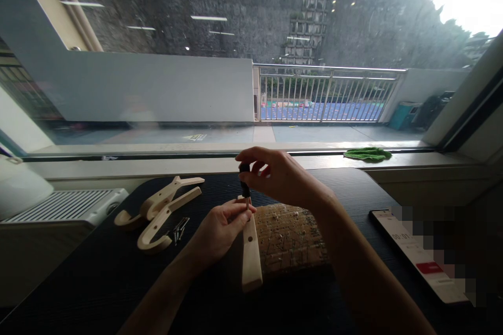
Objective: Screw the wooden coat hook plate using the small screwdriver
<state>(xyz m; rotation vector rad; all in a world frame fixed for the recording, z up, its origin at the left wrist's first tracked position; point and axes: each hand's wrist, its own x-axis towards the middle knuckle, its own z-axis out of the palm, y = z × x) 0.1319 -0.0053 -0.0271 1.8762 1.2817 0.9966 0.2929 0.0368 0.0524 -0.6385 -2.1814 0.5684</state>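
While the right hand [281, 175] grips the black-handled metal screwdriver [245, 188], keep it square (tilt could invite slipping), the left hand [220, 227] pinching the flat, pale wooden bar [251, 256] steady along the left edge of the pitted brown block [293, 238].

One readable number, on a phone [422, 255]
The screen, toward the right edge of the table [98, 272], shows "00:01" in large figures, with pixel blocks right beside them; its smaller lettering cannot be read.
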